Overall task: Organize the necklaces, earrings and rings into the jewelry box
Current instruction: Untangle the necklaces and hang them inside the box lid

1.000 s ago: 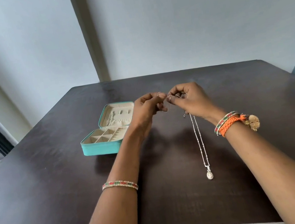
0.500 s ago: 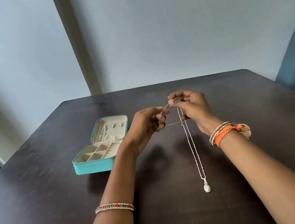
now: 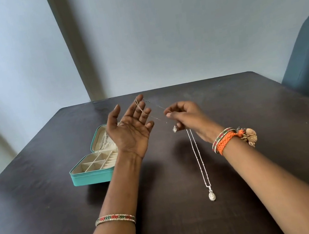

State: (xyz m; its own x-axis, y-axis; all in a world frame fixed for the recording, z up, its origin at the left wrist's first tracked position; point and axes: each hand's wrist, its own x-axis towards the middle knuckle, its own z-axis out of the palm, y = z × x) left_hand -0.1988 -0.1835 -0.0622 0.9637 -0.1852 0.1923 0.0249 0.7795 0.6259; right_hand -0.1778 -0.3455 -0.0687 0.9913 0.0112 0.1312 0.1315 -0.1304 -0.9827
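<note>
Two chains: a thin silver chain necklace (image 3: 149, 111) runs between both hands; a silver beaded necklace with oval pendant (image 3: 200, 162) hangs from the right.
Left hand (image 3: 130, 130): palm up, fingers spread, chain draped over fingertips.
Right hand (image 3: 185, 116): fingers pinching both chains.
Teal jewelry box (image 3: 94, 165): open on the dark wooden table (image 3: 43, 217), left of the hands.

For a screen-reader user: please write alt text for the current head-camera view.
Left hand, palm up and fingers spread, has a thin chain draped over them; right hand pinches a silver pendant necklace hanging above a dark table. An open teal jewelry box sits left.
</note>
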